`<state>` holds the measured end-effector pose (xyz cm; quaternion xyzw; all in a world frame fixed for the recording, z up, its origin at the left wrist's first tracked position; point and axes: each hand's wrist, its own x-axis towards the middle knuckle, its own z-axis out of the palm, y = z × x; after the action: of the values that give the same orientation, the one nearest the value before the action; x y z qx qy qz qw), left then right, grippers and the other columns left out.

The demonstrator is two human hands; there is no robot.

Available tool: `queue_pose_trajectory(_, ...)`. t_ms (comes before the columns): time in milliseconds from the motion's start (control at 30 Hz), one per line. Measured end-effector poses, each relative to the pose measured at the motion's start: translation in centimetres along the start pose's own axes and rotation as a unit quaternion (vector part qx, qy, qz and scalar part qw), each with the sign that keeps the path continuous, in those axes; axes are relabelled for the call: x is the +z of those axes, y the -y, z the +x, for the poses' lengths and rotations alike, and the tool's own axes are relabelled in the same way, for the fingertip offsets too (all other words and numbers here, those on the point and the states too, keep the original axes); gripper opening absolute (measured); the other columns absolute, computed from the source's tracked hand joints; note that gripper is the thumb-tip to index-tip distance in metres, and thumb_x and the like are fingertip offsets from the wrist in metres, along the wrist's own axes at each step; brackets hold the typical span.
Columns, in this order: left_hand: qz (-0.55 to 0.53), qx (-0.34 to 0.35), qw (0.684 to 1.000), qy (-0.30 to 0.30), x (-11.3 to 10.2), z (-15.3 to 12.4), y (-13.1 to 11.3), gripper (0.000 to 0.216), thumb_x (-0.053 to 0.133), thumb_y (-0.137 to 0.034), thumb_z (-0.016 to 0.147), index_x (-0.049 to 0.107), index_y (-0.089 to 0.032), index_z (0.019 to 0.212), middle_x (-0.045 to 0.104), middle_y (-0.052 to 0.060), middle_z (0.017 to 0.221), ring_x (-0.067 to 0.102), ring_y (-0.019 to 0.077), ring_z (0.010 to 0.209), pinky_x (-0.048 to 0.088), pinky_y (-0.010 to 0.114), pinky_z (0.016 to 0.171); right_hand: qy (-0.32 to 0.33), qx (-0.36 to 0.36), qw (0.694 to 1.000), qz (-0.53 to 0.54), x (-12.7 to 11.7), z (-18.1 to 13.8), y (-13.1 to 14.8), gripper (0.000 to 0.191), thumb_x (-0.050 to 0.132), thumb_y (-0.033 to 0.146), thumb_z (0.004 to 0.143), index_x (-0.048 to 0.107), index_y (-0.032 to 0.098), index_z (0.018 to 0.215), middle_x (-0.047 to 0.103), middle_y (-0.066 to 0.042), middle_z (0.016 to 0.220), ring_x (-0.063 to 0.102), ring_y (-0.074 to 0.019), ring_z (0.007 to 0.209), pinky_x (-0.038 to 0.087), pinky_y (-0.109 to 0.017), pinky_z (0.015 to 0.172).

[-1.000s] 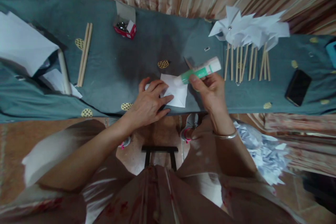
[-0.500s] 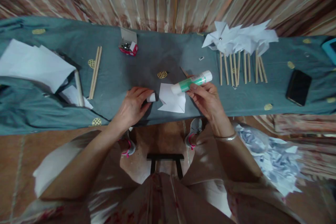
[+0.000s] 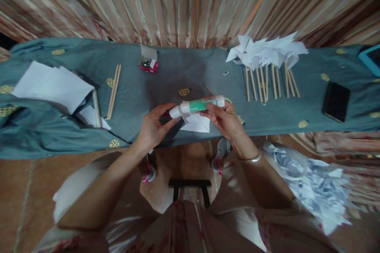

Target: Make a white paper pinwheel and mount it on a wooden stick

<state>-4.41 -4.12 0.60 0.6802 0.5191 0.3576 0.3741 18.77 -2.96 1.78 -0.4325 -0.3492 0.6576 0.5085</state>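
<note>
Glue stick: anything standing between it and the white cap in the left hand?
Nothing visible: the left hand holds the cap at the end of the glue stick, which the right hand grips; the paper lies below.

Between the red box (image 3: pixel 148 66) and the pinwheels (image 3: pixel 264 52), the far cloth (image 3: pixel 187 65) left a broad passage (a small flat tag (image 3: pixel 226 73) lay in it). Nearer, the glue stick (image 3: pixel 199 105) and its cap (image 3: pixel 175 112), lined up between left hand (image 3: pixel 152 126) and right hand (image 3: pixel 227 122), obstructed the white paper (image 3: pixel 196 124) from above. Leftward, room ran as far as two wooden sticks (image 3: pixel 113 93).
</note>
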Motion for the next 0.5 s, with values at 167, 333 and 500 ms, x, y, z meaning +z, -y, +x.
queue_pose_trajectory(167,0.021,0.008,1.000,-0.004,-0.2,0.0,-0.3,0.038,0.069,-0.041,0.088,0.071,-0.021,0.120,0.075,0.009,0.115,0.071,0.0230,0.099,0.057,0.038,0.092,0.004,0.000,1.000,-0.021,0.2,0.0,0.0,0.041,0.093,0.049,0.061,0.075,0.022,0.088,0.078,0.000,0.084,0.074,-0.0162,0.076,0.067,-0.031,0.073)
queue_pose_trajectory(333,0.101,0.058,0.993,0.004,-0.5,-0.3,-0.6,0.034,0.062,-0.044,0.094,0.070,-0.026,0.122,0.075,0.008,0.119,0.070,0.0241,0.107,0.057,0.042,0.096,-0.003,-0.001,0.999,-0.042,0.5,0.1,-0.3,0.041,0.094,0.051,0.056,0.074,0.020,0.076,0.076,0.002,0.074,0.071,-0.0122,0.065,0.063,-0.025,0.063)
queue_pose_trajectory(500,0.128,0.081,0.988,0.006,-0.8,-0.8,-0.9,0.034,0.056,-0.047,0.098,0.070,-0.027,0.123,0.077,0.007,0.116,0.072,0.0235,0.103,0.059,0.041,0.091,0.002,0.010,0.999,-0.050,1.2,-0.1,-0.6,0.041,0.092,0.052,0.058,0.074,0.019,0.076,0.076,0.000,0.074,0.073,-0.0143,0.064,0.062,-0.026,0.060)
